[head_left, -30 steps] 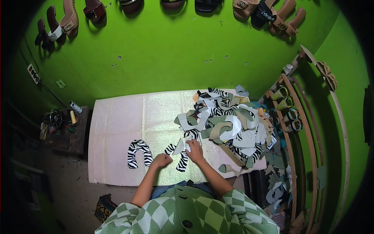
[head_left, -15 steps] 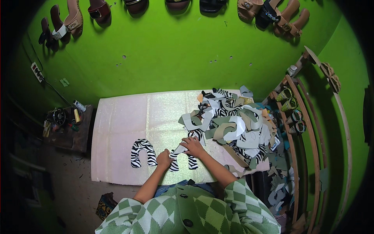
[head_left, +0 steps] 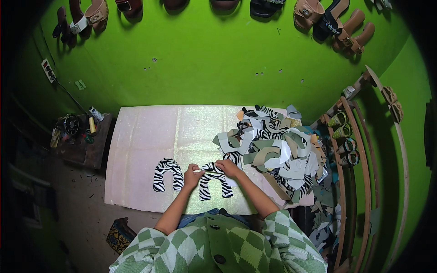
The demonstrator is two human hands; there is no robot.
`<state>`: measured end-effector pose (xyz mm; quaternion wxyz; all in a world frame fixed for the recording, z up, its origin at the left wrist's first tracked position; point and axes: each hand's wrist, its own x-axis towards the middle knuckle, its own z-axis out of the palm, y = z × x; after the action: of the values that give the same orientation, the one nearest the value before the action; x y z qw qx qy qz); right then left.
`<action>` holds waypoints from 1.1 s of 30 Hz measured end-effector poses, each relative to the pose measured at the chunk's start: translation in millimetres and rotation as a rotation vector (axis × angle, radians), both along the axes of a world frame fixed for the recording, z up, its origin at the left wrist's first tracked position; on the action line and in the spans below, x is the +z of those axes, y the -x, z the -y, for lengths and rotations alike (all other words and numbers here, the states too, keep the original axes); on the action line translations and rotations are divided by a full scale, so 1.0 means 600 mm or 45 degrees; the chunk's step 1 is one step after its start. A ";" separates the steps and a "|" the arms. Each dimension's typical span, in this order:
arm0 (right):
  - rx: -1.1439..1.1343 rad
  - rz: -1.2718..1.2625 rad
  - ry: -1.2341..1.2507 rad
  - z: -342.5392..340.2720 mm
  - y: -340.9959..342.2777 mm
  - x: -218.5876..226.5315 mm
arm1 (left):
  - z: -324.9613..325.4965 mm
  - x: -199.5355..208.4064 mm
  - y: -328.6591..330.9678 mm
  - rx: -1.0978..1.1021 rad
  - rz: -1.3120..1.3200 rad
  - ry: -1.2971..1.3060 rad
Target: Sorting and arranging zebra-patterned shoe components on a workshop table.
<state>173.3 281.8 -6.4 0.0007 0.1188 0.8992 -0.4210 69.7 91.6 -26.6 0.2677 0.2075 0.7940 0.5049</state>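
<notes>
Near the middle of the frame, a little below centre, two bare hands work over a pale, shiny sheet [head_left: 141, 136]. The left hand [head_left: 193, 175] has its fingers drawn together, the tips pinching the left side of a small zebra-print piece [head_left: 210, 168]; the right hand [head_left: 229, 169] pinches the same piece at its right side, its fingers bent — how the hidden fingertips lie underneath, I cannot tell. That piece lies just above the top of an arch-shaped zebra-print cutout [head_left: 204, 191], whose two legs point toward the lower edge of the frame; whether the two touch is not clear. A second zebra-print arch [head_left: 159, 177] lies flat to the left, near the left hand but apart from it.

Right of centre sits a large heap of scraps [head_left: 283, 157] — grey, white, tan and zebra-print. At the left of the frame, a small dark table [head_left: 79, 157] holds a yellow spool [head_left: 92, 125] and a whitish spool [head_left: 96, 113]. Sandals [head_left: 265, 9] line the green wall [head_left: 205, 68] along the top.
</notes>
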 end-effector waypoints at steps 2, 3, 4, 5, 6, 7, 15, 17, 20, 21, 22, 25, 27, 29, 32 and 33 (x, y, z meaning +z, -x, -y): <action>-0.009 -0.041 0.039 -0.001 -0.014 -0.006 | -0.002 -0.010 0.007 -0.097 0.101 -0.105; -0.007 -0.013 0.019 -0.001 -0.020 -0.010 | -0.004 -0.016 0.008 -0.222 0.351 -0.255; -0.012 -0.009 0.023 0.001 -0.026 -0.010 | -0.007 -0.018 0.008 -0.348 0.602 -0.403; -0.023 0.006 0.014 0.004 -0.033 -0.010 | -0.009 -0.021 0.004 -0.338 0.603 -0.410; -0.034 0.022 0.006 0.007 -0.039 -0.011 | -0.010 -0.024 0.001 -0.342 0.608 -0.406; -0.017 0.006 0.017 0.010 -0.044 -0.010 | -0.011 -0.032 -0.002 -0.286 0.669 -0.405; 0.046 -0.264 -0.261 -0.012 -0.104 -0.012 | -0.013 -0.077 -0.015 -0.201 0.439 -0.205; 0.042 -0.206 -0.345 -0.020 -0.119 -0.003 | -0.009 -0.079 -0.010 -0.184 0.456 -0.234; 0.001 -0.096 -0.545 -0.032 -0.132 0.006 | -0.008 -0.077 -0.008 -0.065 0.622 -0.256; -0.058 -0.100 -0.608 -0.035 -0.134 0.008 | -0.010 -0.076 -0.007 -0.042 0.653 -0.279; -0.116 -0.103 -0.668 -0.037 -0.135 0.010 | -0.012 -0.076 -0.008 -0.016 0.686 -0.299; -0.199 -0.135 -0.357 -0.023 -0.113 0.005 | -0.014 -0.068 -0.002 -0.066 0.603 -0.302; -0.281 -0.192 0.036 -0.015 -0.099 0.000 | -0.023 -0.055 -0.005 -0.059 0.626 -0.339; -0.314 -0.100 0.247 -0.007 -0.082 -0.010 | -0.027 -0.046 -0.003 -0.046 0.648 -0.361; -0.373 0.001 0.434 0.003 -0.063 -0.019 | -0.020 -0.044 0.007 -0.083 0.594 -0.386; -0.402 -0.013 0.448 0.006 -0.056 -0.021 | -0.017 -0.045 0.012 -0.086 0.576 -0.369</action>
<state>207.1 278.0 -18.9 -0.0489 0.2538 0.7824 -0.5666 62.7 101.8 -53.6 0.4225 0.1519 0.6262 0.6374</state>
